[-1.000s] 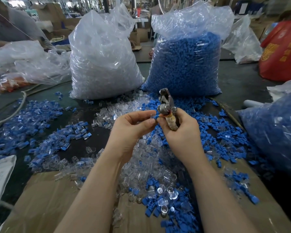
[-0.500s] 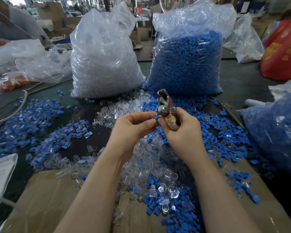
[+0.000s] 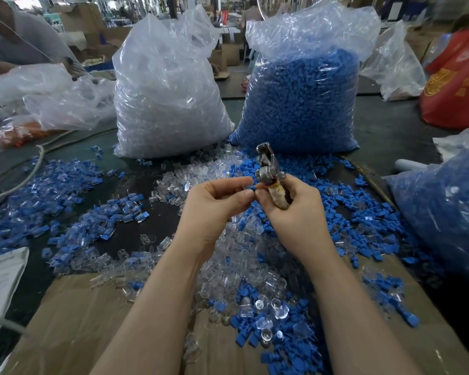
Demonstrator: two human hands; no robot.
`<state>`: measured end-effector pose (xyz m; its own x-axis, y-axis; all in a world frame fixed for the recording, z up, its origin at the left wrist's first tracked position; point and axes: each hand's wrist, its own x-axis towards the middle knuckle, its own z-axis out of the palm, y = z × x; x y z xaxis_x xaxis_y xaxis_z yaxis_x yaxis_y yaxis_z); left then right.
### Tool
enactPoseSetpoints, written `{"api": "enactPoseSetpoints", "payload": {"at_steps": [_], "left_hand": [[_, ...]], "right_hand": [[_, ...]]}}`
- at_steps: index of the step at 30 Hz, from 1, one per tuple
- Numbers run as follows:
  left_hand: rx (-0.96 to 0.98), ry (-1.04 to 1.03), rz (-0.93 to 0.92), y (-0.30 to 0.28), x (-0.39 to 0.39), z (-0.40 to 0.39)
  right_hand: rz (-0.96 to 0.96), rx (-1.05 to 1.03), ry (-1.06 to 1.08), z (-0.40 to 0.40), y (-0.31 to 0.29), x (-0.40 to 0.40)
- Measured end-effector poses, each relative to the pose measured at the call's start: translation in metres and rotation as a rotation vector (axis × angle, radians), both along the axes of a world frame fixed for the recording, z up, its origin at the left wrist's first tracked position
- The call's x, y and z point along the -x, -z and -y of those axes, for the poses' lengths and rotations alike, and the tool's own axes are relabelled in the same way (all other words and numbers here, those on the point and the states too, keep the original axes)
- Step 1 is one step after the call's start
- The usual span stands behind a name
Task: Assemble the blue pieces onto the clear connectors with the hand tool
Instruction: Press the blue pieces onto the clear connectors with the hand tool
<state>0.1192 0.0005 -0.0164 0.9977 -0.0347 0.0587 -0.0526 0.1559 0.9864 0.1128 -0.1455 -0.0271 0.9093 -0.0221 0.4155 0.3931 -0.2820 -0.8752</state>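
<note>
left hand (image 3: 217,204) pinching blue piece (image 3: 252,187), right hand (image 3: 295,209) gripping hand tool (image 3: 268,171); i'd guess tiny, light, slippery, hold by edges.

Two bare forearms, no sleeves in view, hands (image 3: 217,209) ungloved, short plain fingernails
</note>
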Motion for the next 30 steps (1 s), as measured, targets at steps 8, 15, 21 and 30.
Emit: {"api": "enactPoseSetpoints", "payload": {"at_steps": [8,15,21,30], "left_hand": [[-0.014,0.006,-0.013,0.0,-0.001,-0.003],[0.083,-0.047,0.026,-0.001,-0.001,-0.004],[0.025,-0.079,0.11,-0.005,-0.001,-0.008],[-0.049,-0.071,0.181,-0.007,-0.003,-0.009]], "right_hand": [[-0.032,-0.014,-0.009,0.002,0.001,-0.002],[-0.103,0.032,0.055,0.012,0.004,-0.005],[-0.142,0.184,-0.002,0.015,0.006,-0.005],[-0.187,0.288,-0.079,0.014,0.007,-0.006]]}}
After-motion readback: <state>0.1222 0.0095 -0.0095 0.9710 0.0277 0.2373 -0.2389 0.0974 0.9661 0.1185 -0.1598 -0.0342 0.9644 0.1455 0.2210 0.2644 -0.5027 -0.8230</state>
